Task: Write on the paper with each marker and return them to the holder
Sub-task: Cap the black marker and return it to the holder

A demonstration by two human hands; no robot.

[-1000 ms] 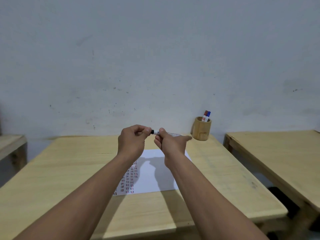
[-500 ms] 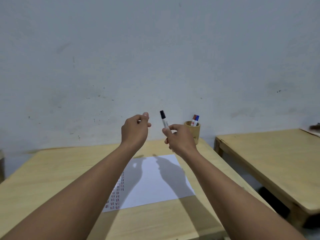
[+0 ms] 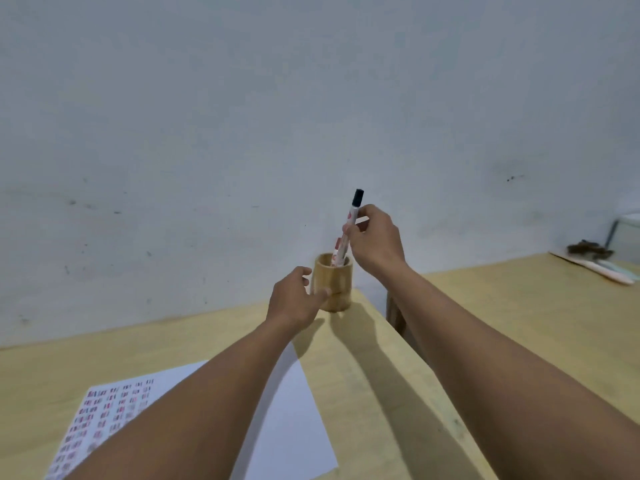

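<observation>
Head view: right hand (image 3: 375,242) pinches marker (image 3: 348,226) near-upright, cap up, in holder (image 3: 334,289).

The marker's (image 3: 349,226) lower end sits hidden inside the holder (image 3: 333,289), and the paper's (image 3: 287,410) marks (blurred) are unreadable.

Two bare forearms, sleeveless, unadorned hands (image 3: 294,299)

We find the scene evenly but dimly lit, with a cool grey cast on the wall (image 3: 242,116). Both forearms throw dark, fairly sharp shadows forward across the table (image 3: 363,341). No glare noted. We record soft blur on the paper (image 3: 298,427) markings and wide-angle bending of the table edges toward the frame borders.
</observation>
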